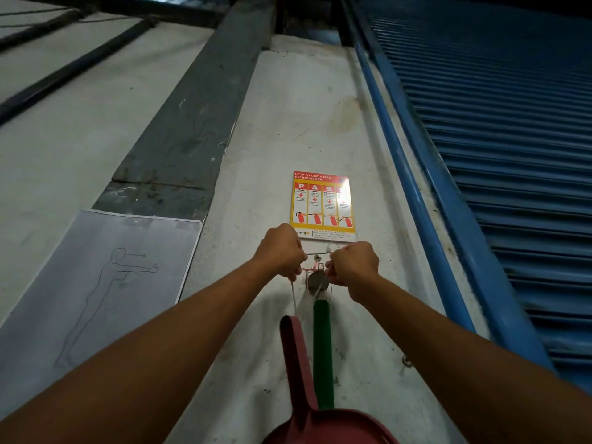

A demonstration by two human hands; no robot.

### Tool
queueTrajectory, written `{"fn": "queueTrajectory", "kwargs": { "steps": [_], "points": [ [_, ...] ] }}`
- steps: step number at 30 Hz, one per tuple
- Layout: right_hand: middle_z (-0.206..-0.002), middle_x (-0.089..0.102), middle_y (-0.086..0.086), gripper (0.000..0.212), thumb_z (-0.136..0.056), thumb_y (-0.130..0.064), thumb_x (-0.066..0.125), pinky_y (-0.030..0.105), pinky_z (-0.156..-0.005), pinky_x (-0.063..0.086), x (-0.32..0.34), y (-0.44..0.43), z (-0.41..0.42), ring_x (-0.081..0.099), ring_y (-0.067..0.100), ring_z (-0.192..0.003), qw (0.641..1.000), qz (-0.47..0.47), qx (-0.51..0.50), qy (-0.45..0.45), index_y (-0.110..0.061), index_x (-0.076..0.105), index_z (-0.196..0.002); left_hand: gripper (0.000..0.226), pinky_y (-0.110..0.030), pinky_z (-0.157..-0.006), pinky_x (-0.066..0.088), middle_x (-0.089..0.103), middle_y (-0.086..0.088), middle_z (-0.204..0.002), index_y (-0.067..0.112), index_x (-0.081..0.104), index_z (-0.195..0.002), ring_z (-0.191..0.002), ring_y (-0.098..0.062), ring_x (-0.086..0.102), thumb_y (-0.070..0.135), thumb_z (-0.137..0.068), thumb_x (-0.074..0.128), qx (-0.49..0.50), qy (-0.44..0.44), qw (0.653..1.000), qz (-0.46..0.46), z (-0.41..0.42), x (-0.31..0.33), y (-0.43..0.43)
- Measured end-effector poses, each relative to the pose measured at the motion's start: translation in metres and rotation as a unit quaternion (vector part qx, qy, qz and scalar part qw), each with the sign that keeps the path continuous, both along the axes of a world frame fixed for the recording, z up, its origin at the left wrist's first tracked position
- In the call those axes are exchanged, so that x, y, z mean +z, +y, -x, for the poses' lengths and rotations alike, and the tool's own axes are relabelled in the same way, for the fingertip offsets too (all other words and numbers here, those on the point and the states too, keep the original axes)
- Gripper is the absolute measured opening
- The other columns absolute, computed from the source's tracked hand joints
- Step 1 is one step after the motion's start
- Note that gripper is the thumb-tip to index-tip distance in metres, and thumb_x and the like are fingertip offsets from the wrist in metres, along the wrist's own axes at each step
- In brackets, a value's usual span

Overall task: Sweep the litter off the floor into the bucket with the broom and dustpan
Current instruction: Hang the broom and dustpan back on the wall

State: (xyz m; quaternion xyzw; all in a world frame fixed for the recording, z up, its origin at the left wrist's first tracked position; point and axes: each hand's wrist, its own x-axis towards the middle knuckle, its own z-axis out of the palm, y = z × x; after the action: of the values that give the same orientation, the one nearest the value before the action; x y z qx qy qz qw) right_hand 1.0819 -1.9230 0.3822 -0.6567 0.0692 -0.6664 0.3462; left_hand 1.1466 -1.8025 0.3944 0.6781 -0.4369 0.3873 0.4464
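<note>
Hanging on the wall, left to right: our left hand (pixel 282 251), fingers curled, pinching the dustpan's string (pixel 293 296); dustpan (pixel 294 354) and broom (pixel 323 350), handles upright, directly below the hook (pixel 316 278); our right hand (pixel 352 267), fingers curled, pinching the broom's cord (pixel 317 293). We judge both lift upward.

Left hand (pixel 282 251), right hand (pixel 354 267): outstretched, curled.

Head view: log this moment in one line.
tools: dustpan, broom hang from hook | left hand: pinches dustpan string | right hand: pinches broom string
</note>
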Motion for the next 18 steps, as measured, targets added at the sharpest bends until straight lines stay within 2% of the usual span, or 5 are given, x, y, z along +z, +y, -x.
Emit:
{"fn": "queueTrajectory", "kwargs": {
  "steps": [5, 7, 10, 12, 18],
  "points": [
    [-0.081, 0.070, 0.008, 0.010, -0.093, -0.009, 0.065, 0.034, -0.066, 0.062, -0.016, -0.015, -0.006, 0.069, 0.023, -0.073, 0.980, 0.088, -0.153, 0.096, -0.005, 0.072, -0.087, 0.012, -0.039, -0.077, 0.062, 0.072, -0.015, -0.089, 0.001, 0.072, -0.096, -0.083, -0.029, 0.073, 0.011, -0.091, 0.068, 0.042, -0.013, 0.998, -0.043, -0.015, -0.018, -0.009],
    [-0.082, 0.070, 0.006, 0.011, -0.094, -0.010, 0.064, 0.025, -0.059, 0.052, -0.033, -0.018, -0.003, 0.067, 0.020, -0.071, 0.963, 0.134, -0.202, 0.119, -0.008, 0.073, -0.088, 0.011, -0.040, -0.078, 0.063, 0.072, -0.016, -0.089, 0.001, 0.071, -0.094, -0.081, -0.029, 0.073, 0.011, -0.091, 0.066, 0.036, -0.006, 0.998, -0.052, -0.019, -0.029, -0.011],
    [-0.087, 0.073, 0.007, 0.012, -0.097, -0.016, 0.064, 0.024, -0.063, 0.047, -0.054, -0.015, 0.004, 0.070, 0.022, -0.076, 0.957, 0.163, -0.213, 0.114, -0.012, 0.074, -0.092, 0.010, -0.041, -0.074, 0.064, 0.072, -0.013, -0.077, 0.001, 0.072, -0.089, -0.068, -0.026, 0.073, 0.007, -0.090, 0.063, 0.020, 0.001, 0.999, -0.036, -0.025, -0.043, -0.013],
    [-0.087, 0.074, 0.008, 0.013, -0.097, -0.016, 0.063, 0.022, -0.059, 0.043, -0.059, -0.012, 0.007, 0.069, 0.022, -0.076, 0.954, 0.169, -0.218, 0.115, -0.010, 0.074, -0.094, 0.012, -0.042, -0.072, 0.064, 0.072, -0.013, -0.074, 0.000, 0.072, -0.086, -0.065, -0.026, 0.073, 0.007, -0.089, 0.063, 0.004, 0.005, 1.000, -0.025, -0.028, -0.051, -0.014],
    [-0.084, 0.068, 0.005, 0.015, -0.099, -0.016, 0.062, 0.019, -0.053, 0.039, -0.068, -0.005, 0.013, 0.060, 0.015, -0.068, 0.941, 0.172, -0.254, 0.145, -0.007, 0.074, -0.098, 0.014, -0.048, -0.073, 0.063, 0.072, -0.018, -0.081, -0.003, 0.071, -0.087, -0.073, -0.032, 0.073, 0.009, -0.086, 0.063, -0.013, 0.000, 1.000, -0.020, -0.027, -0.071, -0.004]
  ]
}}
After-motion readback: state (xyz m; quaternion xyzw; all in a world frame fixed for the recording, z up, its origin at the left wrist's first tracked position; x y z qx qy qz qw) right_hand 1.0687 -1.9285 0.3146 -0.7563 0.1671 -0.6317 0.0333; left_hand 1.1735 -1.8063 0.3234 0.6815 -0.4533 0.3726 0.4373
